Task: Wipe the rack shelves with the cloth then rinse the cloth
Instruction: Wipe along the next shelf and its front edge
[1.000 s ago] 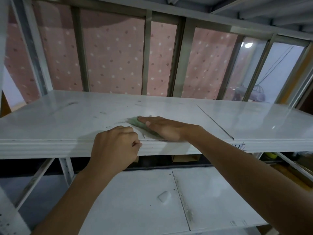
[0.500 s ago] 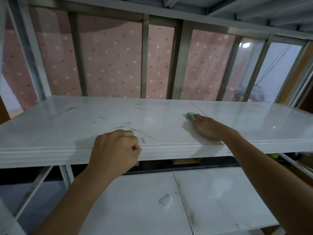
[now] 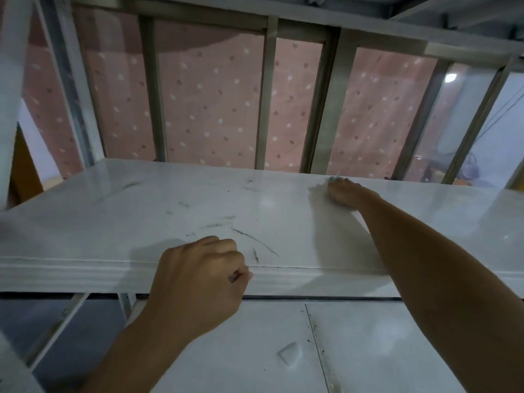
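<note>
A white rack shelf (image 3: 141, 217) with dark scuff marks spans the view at chest height. My right hand (image 3: 344, 192) lies flat near the shelf's back edge, pressing on a pale green cloth (image 3: 334, 180) of which only a sliver shows past the fingertips. My left hand (image 3: 198, 276) is curled in a fist over the shelf's front lip, left of centre. A lower white shelf (image 3: 368, 350) shows beneath.
Grey metal uprights (image 3: 154, 92) and a pink dotted curtain (image 3: 209, 103) stand behind the shelf. A diagonal brace (image 3: 56, 324) runs under the shelf at the left. A small pale scrap (image 3: 289, 353) and dirt along a seam lie on the lower shelf.
My right hand has slid the cloth from the shelf's middle front rightward and then back toward the rear edge. My left hand has stayed on the front lip.
</note>
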### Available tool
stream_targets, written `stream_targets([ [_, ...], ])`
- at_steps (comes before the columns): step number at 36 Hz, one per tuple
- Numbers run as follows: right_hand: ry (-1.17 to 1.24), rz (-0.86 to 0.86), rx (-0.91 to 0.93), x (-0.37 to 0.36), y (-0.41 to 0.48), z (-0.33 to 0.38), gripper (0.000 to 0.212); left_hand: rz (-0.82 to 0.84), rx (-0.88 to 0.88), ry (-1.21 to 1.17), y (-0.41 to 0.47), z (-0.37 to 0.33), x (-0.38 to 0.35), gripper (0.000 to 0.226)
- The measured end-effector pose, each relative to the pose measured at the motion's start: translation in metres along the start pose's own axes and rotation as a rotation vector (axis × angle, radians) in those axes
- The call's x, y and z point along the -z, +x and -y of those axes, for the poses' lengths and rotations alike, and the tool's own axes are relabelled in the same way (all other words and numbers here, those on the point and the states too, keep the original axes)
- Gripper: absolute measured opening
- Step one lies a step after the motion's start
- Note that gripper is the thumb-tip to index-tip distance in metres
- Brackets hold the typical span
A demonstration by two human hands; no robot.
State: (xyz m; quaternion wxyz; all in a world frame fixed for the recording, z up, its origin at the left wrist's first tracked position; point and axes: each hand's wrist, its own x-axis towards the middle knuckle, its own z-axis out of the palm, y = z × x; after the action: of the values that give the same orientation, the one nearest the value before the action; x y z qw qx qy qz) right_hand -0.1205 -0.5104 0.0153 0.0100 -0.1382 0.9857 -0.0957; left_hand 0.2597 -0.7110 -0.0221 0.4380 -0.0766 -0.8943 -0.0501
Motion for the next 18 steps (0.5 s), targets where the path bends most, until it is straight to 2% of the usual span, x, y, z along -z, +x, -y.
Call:
stream_targets([
  [4,0.014,0.015,0.102,0.003,0.01,0.028,0.073,0.031,0.004,0.049,-0.001,-0.002,0.001,0.028],
  [8,0.044,0.05,0.284,0.001,0.011,0.066,0.056,0.031,0.024,0.057,-0.003,-0.002,0.0,0.03],
  [13,0.043,0.119,0.43,-0.006,0.024,0.083,0.072,0.024,0.05,0.039,-0.005,-0.005,0.0,0.027],
  [18,0.049,0.208,0.583,-0.005,0.002,0.098,0.058,0.02,0.055,0.042,-0.005,-0.006,0.0,0.025],
])
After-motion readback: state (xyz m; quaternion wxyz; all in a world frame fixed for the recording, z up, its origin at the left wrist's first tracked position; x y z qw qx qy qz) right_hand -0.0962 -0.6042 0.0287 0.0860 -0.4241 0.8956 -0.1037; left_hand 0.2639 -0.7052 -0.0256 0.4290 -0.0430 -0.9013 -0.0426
